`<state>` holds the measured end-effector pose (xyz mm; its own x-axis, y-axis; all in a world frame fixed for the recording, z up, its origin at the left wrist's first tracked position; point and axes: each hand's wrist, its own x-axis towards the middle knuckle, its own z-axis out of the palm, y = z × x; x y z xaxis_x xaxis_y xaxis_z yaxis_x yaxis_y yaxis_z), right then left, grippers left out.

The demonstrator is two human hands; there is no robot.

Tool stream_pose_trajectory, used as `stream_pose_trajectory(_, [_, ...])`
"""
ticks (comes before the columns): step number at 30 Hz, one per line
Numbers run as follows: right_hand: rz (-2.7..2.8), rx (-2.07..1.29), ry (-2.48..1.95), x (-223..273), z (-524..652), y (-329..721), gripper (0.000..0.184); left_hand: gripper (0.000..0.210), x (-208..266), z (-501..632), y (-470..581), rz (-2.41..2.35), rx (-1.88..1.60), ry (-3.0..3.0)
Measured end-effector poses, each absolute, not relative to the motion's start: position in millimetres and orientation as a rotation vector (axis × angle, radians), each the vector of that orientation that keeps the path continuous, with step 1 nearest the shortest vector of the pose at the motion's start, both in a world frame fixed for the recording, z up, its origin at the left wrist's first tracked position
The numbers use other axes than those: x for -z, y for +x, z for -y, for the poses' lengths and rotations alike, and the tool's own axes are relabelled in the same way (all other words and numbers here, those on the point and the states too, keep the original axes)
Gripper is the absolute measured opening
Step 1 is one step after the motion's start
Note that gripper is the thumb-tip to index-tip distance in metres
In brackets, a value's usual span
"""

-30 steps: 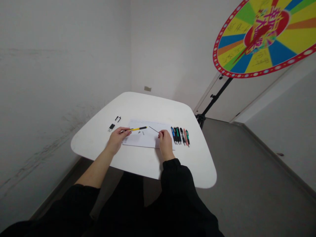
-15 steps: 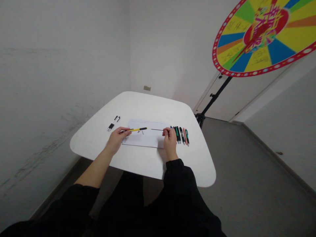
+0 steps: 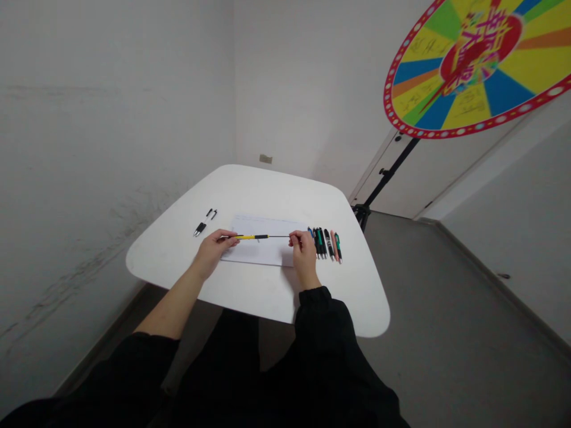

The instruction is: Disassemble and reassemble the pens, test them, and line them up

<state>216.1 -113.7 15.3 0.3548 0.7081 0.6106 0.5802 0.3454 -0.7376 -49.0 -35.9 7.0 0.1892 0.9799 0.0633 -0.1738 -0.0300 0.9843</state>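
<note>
My left hand [image 3: 216, 252] is closed on one end of a yellow pen barrel [image 3: 246, 237] with a black grip, held level over white paper [image 3: 263, 252]. From the right, my right hand [image 3: 305, 255] pinches a thin dark pen refill [image 3: 279, 236]. The refill's free end meets the open end of the black grip, in line with the barrel; how far it is inside I cannot tell. A small metallic piece, partly covered by the barrel, lies on the paper below.
Several pens [image 3: 329, 245] lie side by side on the white table [image 3: 285, 190], right of my right hand. A pair of black-and-white pens [image 3: 205, 223] lies at the left. Beyond the table's right side stands a colourful prize wheel [image 3: 473, 65] on a black stand [image 3: 387, 175].
The refill and my right hand have moved left, closing the gap to the barrel's open end. The barrel has levelled and shifted slightly right.
</note>
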Motion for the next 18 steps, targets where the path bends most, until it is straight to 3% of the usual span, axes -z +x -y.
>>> stream_pose_trajectory(12, [1.381,-0.503,-1.231,-15,116,203,0.016,0.039,-22,48,-45,-0.93,-1.146,1.383])
stream_pose_trajectory(18, [1.216,-0.571,-1.211,-15,114,205,0.034,0.045,-14,42,-47,-0.929,-1.164,1.292])
